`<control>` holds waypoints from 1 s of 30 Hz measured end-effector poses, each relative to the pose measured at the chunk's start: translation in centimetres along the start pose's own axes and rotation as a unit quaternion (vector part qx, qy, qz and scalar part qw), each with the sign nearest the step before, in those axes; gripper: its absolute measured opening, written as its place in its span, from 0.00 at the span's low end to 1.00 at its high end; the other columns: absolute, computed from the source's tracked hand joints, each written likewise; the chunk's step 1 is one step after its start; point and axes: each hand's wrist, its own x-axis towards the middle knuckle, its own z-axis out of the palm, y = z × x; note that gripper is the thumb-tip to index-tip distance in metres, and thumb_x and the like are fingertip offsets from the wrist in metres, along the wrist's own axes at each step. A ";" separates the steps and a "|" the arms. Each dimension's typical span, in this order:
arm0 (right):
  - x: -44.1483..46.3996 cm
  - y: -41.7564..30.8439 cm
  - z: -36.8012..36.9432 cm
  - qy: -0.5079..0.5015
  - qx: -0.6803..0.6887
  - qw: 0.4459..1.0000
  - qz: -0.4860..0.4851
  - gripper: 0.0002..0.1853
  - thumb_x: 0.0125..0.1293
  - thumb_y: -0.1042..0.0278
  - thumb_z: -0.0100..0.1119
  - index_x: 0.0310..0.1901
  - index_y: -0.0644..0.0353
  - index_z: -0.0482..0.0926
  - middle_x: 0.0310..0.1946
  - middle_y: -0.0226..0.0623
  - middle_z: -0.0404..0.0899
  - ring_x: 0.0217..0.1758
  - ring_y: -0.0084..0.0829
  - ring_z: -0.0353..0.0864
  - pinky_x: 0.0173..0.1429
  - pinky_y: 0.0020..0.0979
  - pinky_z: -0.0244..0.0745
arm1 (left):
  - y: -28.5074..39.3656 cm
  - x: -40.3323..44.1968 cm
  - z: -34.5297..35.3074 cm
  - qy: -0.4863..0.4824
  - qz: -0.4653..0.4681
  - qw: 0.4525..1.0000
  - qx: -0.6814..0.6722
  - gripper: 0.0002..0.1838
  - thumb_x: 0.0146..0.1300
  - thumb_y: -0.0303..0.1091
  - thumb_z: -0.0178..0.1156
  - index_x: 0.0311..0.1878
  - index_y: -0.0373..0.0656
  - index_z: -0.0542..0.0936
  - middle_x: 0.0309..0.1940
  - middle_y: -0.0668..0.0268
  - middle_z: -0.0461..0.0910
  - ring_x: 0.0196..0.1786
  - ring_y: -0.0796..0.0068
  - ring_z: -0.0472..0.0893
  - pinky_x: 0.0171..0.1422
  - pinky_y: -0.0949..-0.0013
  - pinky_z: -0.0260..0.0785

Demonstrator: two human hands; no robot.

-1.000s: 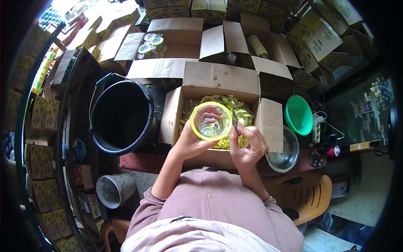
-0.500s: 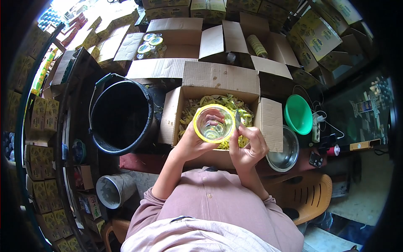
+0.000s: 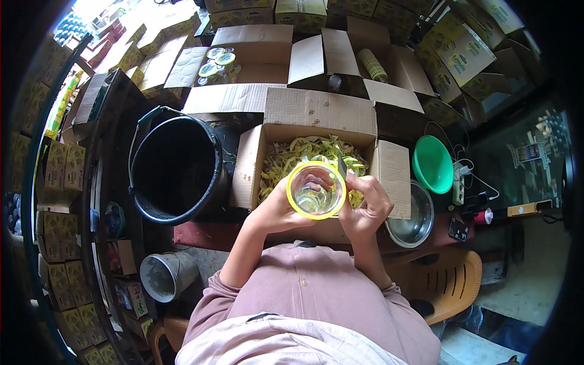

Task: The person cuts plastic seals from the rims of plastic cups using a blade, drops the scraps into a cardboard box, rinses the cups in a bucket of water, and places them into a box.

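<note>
My left hand (image 3: 274,208) is wrapped round a clear jar (image 3: 315,196) with a yellow rim, its open mouth tilted up towards me. My right hand (image 3: 368,205) pinches a small dark blade (image 3: 342,165), which stands close against the right side of the rim; whether it touches the rim I cannot tell. Both hands are over the near edge of an open cardboard box (image 3: 320,111). Yellow-green strips (image 3: 316,148) fill that box, with some pale round shapes partly hidden behind the jar.
A black bucket (image 3: 214,182) stands left of the box. On the right are a green bowl (image 3: 433,164) and a metal bowl (image 3: 420,228). Behind, one open carton (image 3: 261,45) holds several lidded jars (image 3: 219,64); another holds a stack of yellow lids (image 3: 372,66). A grey bucket (image 3: 167,277) is lower left.
The jar has shifted slightly right and towards my body, and more of the strips show behind it. The blade has moved a little up and left along with my right hand's turn.
</note>
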 end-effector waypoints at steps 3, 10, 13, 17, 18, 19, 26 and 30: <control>0.0 -0.1 0.0 0.010 0.018 1.000 0.017 0.12 0.45 0.84 0.62 0.34 0.63 0.79 0.22 0.35 0.75 0.24 0.24 0.76 0.29 0.23 0.71 | -0.5 0.1 0.5 0.014 -0.002 0.997 -0.075 0.36 0.43 0.26 0.66 0.58 0.37 0.62 0.49 0.62 0.68 0.50 0.74 0.72 0.55 0.69 0.65; -0.7 -0.9 0.0 0.036 0.022 0.999 0.012 0.08 0.46 0.83 0.63 0.31 0.66 0.76 0.22 0.34 0.74 0.24 0.22 0.74 0.27 0.21 0.67 | -0.5 0.4 0.8 0.055 -0.023 0.988 -0.145 0.38 0.47 0.26 0.67 0.60 0.38 0.57 0.51 0.61 0.64 0.52 0.72 0.70 0.54 0.69 0.66; -0.7 -1.2 0.0 0.036 0.007 0.999 -0.003 0.08 0.46 0.82 0.63 0.30 0.65 0.77 0.21 0.34 0.74 0.23 0.23 0.74 0.26 0.21 0.67 | -0.8 0.4 0.7 0.064 -0.023 0.986 -0.150 0.37 0.47 0.24 0.66 0.60 0.38 0.58 0.51 0.61 0.64 0.52 0.73 0.70 0.53 0.70 0.66; -0.9 -1.0 0.3 0.039 -0.006 0.999 -0.014 0.08 0.45 0.81 0.63 0.30 0.65 0.77 0.21 0.34 0.74 0.22 0.25 0.74 0.26 0.22 0.68 | -0.7 0.2 0.7 0.062 -0.018 0.989 -0.134 0.37 0.47 0.24 0.66 0.59 0.38 0.58 0.51 0.61 0.64 0.51 0.72 0.70 0.53 0.70 0.67; -0.9 -1.1 0.2 0.038 -0.015 0.999 -0.018 0.08 0.45 0.81 0.63 0.30 0.64 0.77 0.22 0.35 0.75 0.23 0.25 0.75 0.27 0.22 0.70 | -0.7 0.2 0.8 0.059 -0.014 0.990 -0.129 0.36 0.47 0.24 0.66 0.59 0.38 0.59 0.51 0.62 0.64 0.51 0.72 0.70 0.53 0.70 0.67; -0.8 -1.1 0.2 0.037 -0.024 0.999 -0.023 0.09 0.45 0.82 0.63 0.31 0.64 0.78 0.23 0.35 0.77 0.23 0.25 0.76 0.28 0.23 0.71 | -0.6 0.2 0.8 0.057 -0.011 0.991 -0.121 0.36 0.47 0.25 0.66 0.59 0.38 0.59 0.50 0.62 0.64 0.51 0.73 0.71 0.53 0.70 0.66; -0.6 -1.1 -0.1 0.032 -0.048 0.997 -0.045 0.12 0.44 0.82 0.64 0.34 0.62 0.80 0.23 0.33 0.77 0.23 0.25 0.77 0.29 0.24 0.73 | -0.3 0.3 0.3 0.033 0.006 0.999 -0.007 0.37 0.43 0.26 0.68 0.57 0.37 0.61 0.48 0.63 0.68 0.50 0.75 0.72 0.53 0.71 0.66; -0.4 -1.0 -0.1 0.025 -0.046 0.998 -0.043 0.13 0.44 0.81 0.64 0.36 0.63 0.80 0.22 0.34 0.76 0.23 0.25 0.77 0.29 0.24 0.73 | 0.2 0.1 0.1 0.010 -0.022 0.999 -0.025 0.37 0.41 0.27 0.69 0.56 0.37 0.63 0.48 0.63 0.69 0.50 0.75 0.72 0.53 0.71 0.66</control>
